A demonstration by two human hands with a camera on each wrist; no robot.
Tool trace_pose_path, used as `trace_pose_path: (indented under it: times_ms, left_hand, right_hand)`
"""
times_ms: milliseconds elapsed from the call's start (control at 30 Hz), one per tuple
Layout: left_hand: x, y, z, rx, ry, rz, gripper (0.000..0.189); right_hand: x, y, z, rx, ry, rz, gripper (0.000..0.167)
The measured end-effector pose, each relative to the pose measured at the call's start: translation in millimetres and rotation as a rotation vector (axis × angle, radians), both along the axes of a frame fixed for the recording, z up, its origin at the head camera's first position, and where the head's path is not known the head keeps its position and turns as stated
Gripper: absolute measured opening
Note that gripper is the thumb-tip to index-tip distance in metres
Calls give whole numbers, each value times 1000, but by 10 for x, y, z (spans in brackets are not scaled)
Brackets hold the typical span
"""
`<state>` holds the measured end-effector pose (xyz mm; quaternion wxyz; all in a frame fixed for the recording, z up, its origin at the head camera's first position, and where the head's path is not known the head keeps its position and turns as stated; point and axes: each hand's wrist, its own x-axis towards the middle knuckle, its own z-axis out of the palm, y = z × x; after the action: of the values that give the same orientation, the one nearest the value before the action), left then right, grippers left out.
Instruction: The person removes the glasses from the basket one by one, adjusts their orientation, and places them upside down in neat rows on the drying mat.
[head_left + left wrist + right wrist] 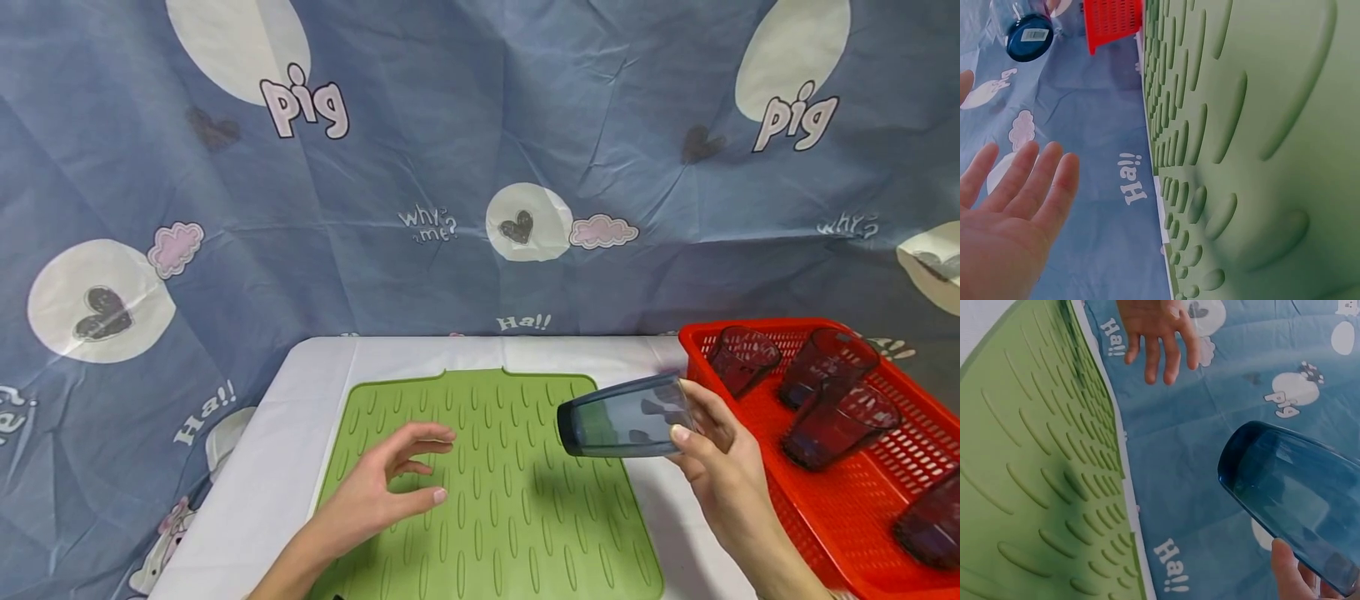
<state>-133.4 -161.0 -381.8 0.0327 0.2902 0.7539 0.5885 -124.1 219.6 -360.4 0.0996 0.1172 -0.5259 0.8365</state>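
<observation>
My right hand [722, 467] grips a clear blue drinking glass [626, 417] near its rim, holding it on its side over the right part of a green ridged mat [480, 500]. The thick dark base of the glass points left, toward my left hand. In the left wrist view a white label shows on the base of the glass [1029, 37]. My left hand [375, 492] hovers over the left part of the mat, fingers loosely bent and thumb apart, with nothing in it. The right wrist view shows the same left hand [1159, 337] with its fingers spread.
A red plastic basket [795, 517] stands at the right with several similar glasses [840, 421] inside. Its near wall is close to my right forearm. The mat lies on a white-covered table [247, 517]. Behind it hangs a blue printed cloth [420, 283].
</observation>
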Motion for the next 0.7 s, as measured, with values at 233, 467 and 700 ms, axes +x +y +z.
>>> trace_pose_path:
  times_ms: [233, 467, 700]
  left_hand:
    - [8, 22, -15, 12, 0, 9, 54]
    - [13, 47, -15, 47, 12, 57, 57]
    - [35, 71, -18, 35, -13, 60, 60]
  right_hand:
    - [5, -19, -10, 1, -28, 4, 46]
    - [1, -36, -42, -29, -4, 44, 47]
    - [9, -70, -83, -29, 10, 61, 47]
